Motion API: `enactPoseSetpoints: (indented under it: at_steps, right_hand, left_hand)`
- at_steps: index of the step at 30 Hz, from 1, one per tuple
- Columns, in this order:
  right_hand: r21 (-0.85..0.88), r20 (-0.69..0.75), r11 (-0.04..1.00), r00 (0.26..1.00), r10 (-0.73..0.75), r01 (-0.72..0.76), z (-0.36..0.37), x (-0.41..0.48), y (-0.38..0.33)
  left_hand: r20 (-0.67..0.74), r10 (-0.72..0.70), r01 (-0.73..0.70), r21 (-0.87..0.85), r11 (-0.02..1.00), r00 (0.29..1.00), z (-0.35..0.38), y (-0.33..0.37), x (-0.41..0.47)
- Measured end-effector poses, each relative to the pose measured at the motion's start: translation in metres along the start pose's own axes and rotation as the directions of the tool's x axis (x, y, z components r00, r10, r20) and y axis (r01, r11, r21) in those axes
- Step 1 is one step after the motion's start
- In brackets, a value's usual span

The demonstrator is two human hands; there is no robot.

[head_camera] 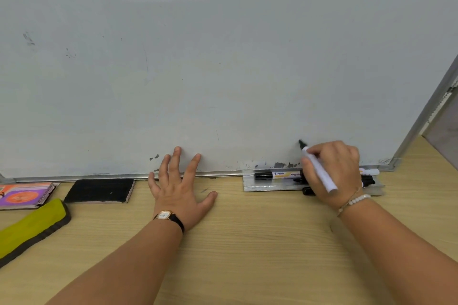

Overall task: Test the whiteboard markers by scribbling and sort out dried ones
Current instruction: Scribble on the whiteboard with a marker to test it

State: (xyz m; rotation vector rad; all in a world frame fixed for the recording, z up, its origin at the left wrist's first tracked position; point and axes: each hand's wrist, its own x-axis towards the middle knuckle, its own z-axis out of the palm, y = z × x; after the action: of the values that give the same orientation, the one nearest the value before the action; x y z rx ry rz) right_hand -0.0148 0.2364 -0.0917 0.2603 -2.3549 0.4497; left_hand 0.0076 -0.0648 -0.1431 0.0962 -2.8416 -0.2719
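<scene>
While the right hand (pixel 334 168) grips a white-barrelled whiteboard marker with a black tip (pixel 319 169), thumb and curled fingers pinching the barrel near its front end, the tip stands at the pale grey whiteboard (pixel 223 57) just above the silver metal marker tray (pixel 260 187). Whether the tip touches the board I cannot tell. The marker's long axis slants from the tip above the tray back down across the tray towards the wrist. No fresh line shows beside the tip, so the scribble looks about to start, most likely as a short stroke over the bare board above the tray. The left hand (pixel 181 183) lies well to the left of the tray, flat, fingers straight and spread, holding nothing. The right hand is plainly the nearer to the other markers lying in the tray, among them a black-capped white marker with a yellow label (pixel 277 175).
</scene>
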Motion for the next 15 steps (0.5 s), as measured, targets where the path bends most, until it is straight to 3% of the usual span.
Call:
enactPoseSetpoints:
  at_steps: [3, 7, 8, 13, 15]
  right_hand:
    - [0.070, -0.020, 0.995, 0.997, 0.076, -0.074, -0.006, 0.009, -0.003]
    - [-0.069, 0.212, 0.992, 0.973, -0.091, 0.108, 0.008, -0.010, -0.007]
    - [-0.084, 0.211, 0.989, 0.972, -0.102, 0.122, 0.009, -0.010, -0.007]
    - [0.089, -0.068, 0.993, 0.994, 0.085, -0.079, -0.006, 0.019, -0.019]
    - [0.100, -0.036, 0.994, 0.998, 0.048, -0.044, -0.005, 0.017, -0.023]
  left_hand:
    - [0.020, -0.008, 0.008, 0.008, 1.000, 1.000, 0.000, 0.000, 0.000]
    - [0.016, -0.006, 0.006, 0.009, 1.000, 1.000, 0.000, 0.000, 0.000]
    - [0.015, -0.006, 0.006, 0.005, 1.000, 1.000, 0.000, 0.000, 0.000]
    - [0.034, -0.008, 0.008, 0.002, 1.000, 0.999, -0.002, 0.000, 0.000]
    - [0.038, -0.011, 0.011, -0.001, 1.000, 0.999, -0.003, 0.000, -0.001]
